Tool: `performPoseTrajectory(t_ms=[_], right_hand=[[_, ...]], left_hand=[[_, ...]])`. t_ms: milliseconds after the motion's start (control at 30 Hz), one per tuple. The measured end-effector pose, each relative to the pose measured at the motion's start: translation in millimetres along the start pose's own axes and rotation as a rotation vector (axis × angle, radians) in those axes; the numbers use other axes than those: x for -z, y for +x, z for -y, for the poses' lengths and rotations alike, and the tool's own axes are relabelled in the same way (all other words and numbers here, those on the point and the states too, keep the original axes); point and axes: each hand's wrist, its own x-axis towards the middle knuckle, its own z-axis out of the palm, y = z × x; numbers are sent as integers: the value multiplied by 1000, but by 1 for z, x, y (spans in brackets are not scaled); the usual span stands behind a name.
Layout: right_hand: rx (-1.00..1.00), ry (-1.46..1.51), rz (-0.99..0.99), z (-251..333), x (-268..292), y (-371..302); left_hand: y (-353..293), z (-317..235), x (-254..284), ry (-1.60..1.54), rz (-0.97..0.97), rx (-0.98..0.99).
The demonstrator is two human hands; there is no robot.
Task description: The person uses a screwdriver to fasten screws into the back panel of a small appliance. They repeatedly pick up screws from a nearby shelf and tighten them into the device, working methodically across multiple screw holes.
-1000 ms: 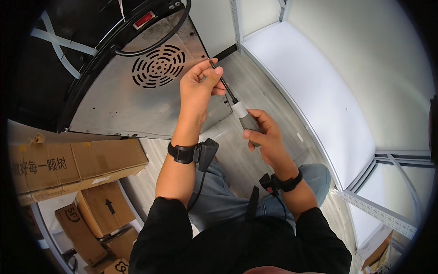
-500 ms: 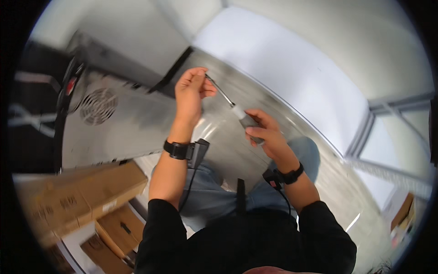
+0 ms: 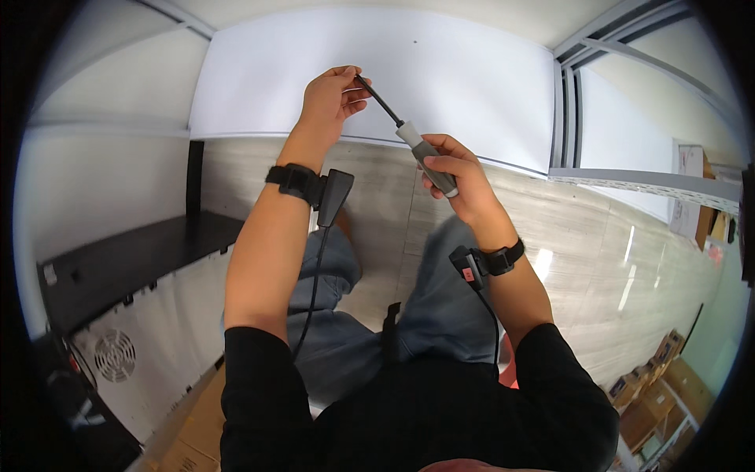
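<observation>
A screwdriver point(image 3: 410, 135) with a grey handle and a long dark shaft slants up to the left in front of me. My right hand point(image 3: 460, 177) is closed around its handle. At the far end of the shaft, my left hand point(image 3: 330, 94) pinches the tip between thumb and forefinger, its other fingers loosely curled. Whether a small part sits at the tip is hidden by the fingers. Both wrists wear black straps with small black devices, from which thin cables run down.
Beyond my hands lies a white tabletop point(image 3: 393, 47), with a grey metal frame point(image 3: 562, 118) at its right. A pale cabinet with a round vent point(image 3: 116, 354) and black top point(image 3: 134, 259) stands left. Cardboard boxes point(image 3: 645, 413) are at lower right, with wooden-look flooring point(image 3: 582, 228) below.
My view has swung left-to-right, so the cabinet now sits lower left and the white tabletop straight ahead. Both hands have risen with the screwdriver, keeping the same hold.
</observation>
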Motion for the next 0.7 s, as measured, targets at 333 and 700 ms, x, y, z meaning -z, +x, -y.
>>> performPoseTrajectory(t_ms=[333,700], right_hand=[[37,132,-316,-39,36,51],[61,246,-486,-65,46,94]], left_hand=[[166,79,-15,415,-22,-188],[252,133,-27,1038,-115,-725]])
